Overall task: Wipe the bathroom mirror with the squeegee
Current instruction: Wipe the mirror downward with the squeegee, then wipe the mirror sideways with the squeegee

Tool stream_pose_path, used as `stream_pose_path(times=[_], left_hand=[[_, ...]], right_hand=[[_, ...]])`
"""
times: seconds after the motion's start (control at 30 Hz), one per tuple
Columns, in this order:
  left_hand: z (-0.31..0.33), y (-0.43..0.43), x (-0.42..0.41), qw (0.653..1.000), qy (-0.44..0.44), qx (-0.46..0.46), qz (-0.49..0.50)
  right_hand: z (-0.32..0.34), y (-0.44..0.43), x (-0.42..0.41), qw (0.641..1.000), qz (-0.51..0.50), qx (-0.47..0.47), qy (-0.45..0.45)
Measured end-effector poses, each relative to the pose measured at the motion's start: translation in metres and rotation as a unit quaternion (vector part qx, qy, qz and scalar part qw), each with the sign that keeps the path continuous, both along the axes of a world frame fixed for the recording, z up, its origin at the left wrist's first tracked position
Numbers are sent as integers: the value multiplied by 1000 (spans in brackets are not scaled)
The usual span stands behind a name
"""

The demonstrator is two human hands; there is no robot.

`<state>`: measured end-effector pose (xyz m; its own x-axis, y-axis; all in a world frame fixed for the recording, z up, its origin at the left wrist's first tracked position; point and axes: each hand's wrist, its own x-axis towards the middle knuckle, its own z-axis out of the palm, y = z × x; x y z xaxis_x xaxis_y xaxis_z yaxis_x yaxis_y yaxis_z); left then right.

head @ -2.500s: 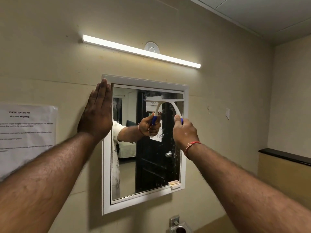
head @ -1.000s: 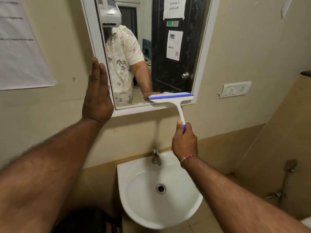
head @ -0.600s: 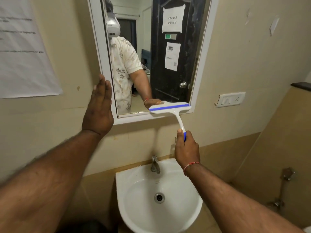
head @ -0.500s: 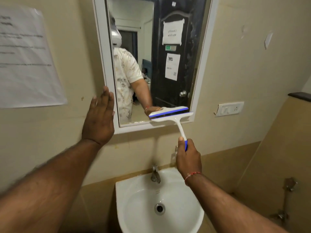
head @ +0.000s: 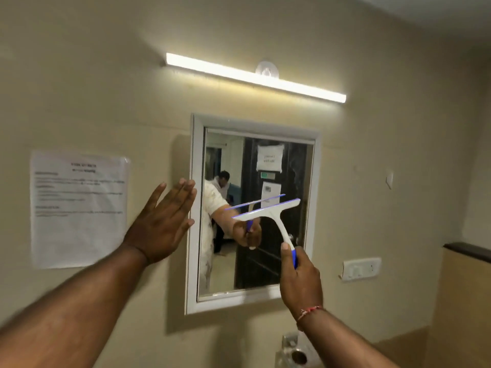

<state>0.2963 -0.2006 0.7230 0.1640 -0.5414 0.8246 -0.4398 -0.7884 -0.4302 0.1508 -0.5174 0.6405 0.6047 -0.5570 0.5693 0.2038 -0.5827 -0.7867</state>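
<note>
From the head camera, the right hand [head: 299, 277] is closed around the blue grip of the squeegee [head: 268, 212], its blade in front of the mirror [head: 255, 261] at mid-height. The left hand [head: 162, 221] is open, flat beside the frame. The squeegee looks light and stiff; the low grip suits it.

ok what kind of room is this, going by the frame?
Most likely a small bathroom or washroom. A white-framed mirror hangs on a beige wall under a tube light, a metal fixture sits just below it, and the right hand holds a squeegee up to the glass.
</note>
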Motion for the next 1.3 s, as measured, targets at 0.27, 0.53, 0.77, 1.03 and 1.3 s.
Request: stream_pose_path(times=[0.27, 0.53, 0.77, 1.03, 1.3], left_hand=[[104, -22, 5, 997, -30, -69, 13], [99, -29, 17, 994, -29, -103, 27], [95, -35, 13, 992, 27, -115, 35], [95, -39, 7, 991, 36, -130, 23], [92, -41, 8, 990, 30, -132, 36]], right_hand=[[111, -2, 15, 995, 23, 83, -59], [152, -17, 24, 997, 26, 36, -64], [151, -16, 31, 967, 6, -250, -48], [195, -6, 37, 857, -20, -502, -113], [210, 2, 43, 810, -18, -570, -135]])
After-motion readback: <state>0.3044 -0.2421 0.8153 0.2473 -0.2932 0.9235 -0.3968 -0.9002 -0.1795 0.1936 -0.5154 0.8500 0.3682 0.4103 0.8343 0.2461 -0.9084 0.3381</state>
